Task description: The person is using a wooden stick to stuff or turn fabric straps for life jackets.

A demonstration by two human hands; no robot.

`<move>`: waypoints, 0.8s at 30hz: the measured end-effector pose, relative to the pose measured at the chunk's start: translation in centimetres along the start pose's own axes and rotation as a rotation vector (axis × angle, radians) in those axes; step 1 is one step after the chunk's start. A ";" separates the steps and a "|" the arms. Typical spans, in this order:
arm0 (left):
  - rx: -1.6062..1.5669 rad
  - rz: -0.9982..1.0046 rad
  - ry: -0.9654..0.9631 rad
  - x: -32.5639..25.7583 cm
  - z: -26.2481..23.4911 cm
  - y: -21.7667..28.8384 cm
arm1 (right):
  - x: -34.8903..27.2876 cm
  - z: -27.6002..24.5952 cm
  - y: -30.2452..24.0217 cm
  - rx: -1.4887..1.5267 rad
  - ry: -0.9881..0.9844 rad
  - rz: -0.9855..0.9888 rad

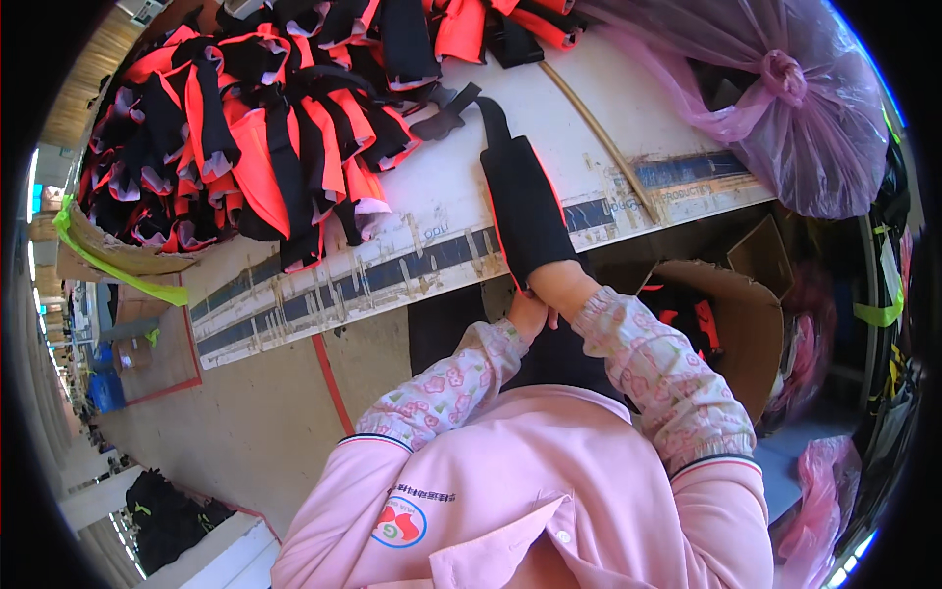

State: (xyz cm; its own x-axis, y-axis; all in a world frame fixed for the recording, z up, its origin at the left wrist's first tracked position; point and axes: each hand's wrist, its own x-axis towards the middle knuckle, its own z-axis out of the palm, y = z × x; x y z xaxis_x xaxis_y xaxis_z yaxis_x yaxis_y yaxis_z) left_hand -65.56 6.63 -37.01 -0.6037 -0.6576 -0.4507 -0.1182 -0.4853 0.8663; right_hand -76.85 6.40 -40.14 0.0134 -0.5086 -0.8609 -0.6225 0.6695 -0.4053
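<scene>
A long black fabric band (528, 201) with orange-red edges lies over the table's front edge, a narrow black strap (494, 123) running from its far end. At the near end of the band is my right hand (563, 287), its fingers hidden under or inside the fabric. My left hand (528, 316) is closed at the band's near left corner, just below the right one; its fingertips are partly covered. A dark grey strap piece (446, 114) lies beside the band's narrow strap.
A large heap of black and orange-red fabric pieces (260, 147) covers the table's left and far side. A thin wooden stick (599, 139) lies on the worn white tabletop (412, 211). At right are a knotted purple plastic bag (814, 128) and an open cardboard box (760, 339) below.
</scene>
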 end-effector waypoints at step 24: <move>0.457 0.226 -0.330 0.2 -3.2 0.4 | -12.8 -1.8 -6.0 -0.215 0.464 -0.386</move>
State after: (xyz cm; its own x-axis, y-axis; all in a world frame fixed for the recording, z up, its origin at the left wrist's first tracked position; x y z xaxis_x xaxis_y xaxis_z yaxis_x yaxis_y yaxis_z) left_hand -63.23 4.44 -37.43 -0.8573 -0.4666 -0.2176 -0.2408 -0.0102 0.9705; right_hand -74.70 7.92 -26.19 -0.0422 -0.9049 -0.4235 -0.7845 0.2925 -0.5468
